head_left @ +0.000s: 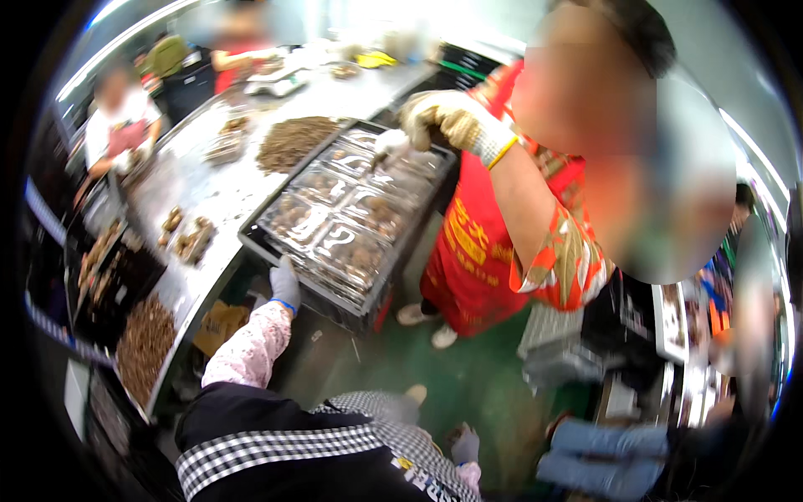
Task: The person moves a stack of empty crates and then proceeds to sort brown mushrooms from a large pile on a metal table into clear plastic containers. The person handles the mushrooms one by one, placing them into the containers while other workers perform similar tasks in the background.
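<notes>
My left hand (285, 285), in a grey glove, grips the near left rim of a black plastic crate (395, 276). Clear film-wrapped trays (339, 245) of brown, mushroom-like produce fill the crate, which sits beside the metal table's edge. Low at my side hangs my right hand (465, 444), also grey-gloved and away from the crate; its fingers are too unclear to read. Across the crate, a person in a red apron (477, 251) holds one gloved hand (448, 122) over its far end. That person's other gloved hand (392, 143) is at the far trays.
The metal table (251, 182) carries a heap of thin brown stems (295, 144), unwrapped trays (193, 241) and a white scale (276, 83). A black crate (113, 282) stands at left. More people work behind the table. Grey crates (558, 339) stand at right on the green floor (389, 357).
</notes>
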### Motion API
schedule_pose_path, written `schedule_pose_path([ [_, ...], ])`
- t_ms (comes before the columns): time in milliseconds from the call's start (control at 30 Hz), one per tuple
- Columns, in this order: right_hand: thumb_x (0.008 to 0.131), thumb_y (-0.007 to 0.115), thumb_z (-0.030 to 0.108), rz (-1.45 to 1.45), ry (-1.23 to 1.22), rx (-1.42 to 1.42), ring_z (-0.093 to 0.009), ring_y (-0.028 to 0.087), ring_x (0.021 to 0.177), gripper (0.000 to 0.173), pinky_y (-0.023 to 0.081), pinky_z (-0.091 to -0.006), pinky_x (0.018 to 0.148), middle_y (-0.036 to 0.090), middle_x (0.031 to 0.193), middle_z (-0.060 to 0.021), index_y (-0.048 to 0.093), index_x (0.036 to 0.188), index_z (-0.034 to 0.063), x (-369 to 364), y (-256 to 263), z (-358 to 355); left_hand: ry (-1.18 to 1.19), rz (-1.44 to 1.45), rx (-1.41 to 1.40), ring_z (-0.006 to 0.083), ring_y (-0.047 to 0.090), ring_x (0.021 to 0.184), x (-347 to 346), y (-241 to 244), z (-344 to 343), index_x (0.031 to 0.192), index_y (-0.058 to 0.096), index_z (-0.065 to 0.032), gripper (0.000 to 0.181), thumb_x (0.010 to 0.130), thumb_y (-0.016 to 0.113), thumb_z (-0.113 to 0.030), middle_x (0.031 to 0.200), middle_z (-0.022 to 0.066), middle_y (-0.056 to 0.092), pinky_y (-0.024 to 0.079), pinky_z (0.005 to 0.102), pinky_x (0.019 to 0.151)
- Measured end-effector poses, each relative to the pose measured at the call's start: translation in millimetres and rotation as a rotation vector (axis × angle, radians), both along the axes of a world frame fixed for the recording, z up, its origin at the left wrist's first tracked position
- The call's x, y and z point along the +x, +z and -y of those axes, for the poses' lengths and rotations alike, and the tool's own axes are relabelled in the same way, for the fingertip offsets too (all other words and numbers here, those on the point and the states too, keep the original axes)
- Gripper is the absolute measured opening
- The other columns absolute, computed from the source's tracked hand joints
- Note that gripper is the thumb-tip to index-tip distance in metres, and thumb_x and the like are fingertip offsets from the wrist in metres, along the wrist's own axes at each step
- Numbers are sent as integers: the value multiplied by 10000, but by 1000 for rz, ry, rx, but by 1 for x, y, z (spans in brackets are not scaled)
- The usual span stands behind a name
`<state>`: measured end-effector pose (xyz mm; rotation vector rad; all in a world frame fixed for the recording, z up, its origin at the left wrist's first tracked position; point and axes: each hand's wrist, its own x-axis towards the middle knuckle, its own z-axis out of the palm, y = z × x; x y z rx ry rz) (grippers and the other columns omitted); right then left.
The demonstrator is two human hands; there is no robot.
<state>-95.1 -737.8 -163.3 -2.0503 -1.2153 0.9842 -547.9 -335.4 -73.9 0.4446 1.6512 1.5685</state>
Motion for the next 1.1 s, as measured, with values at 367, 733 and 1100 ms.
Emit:
schedule_pose_path([
  [367,724,689,245,231,513,-75,-381,614,859,369,496,-467,768,657,900,-157,590,1025,54,127,19,-193,279,-300,-171,461,553,1110,31,13,16,1163,522,129,695,841,534,-487,1122,361,579,418,435,953],
  [733,796,649,278,275,757,-38,-372,618,935,374,504,-452,807,650,997,-185,579,1092,61,203,45,-323,225,-637,-609,372,604,989,32,-7,140,1084,609,9,588,810,595,-511,1025,249,637,472,446,811],
  [1100,868,610,312,564,957,-296,-362,622,1011,382,513,-438,846,643,1094,-213,568,1159,68,403,-23,-323,-520,-217,-1067,312,673,814,245,-168,462,1107,596,-57,436,806,632,-370,903,202,678,540,475,638],
])
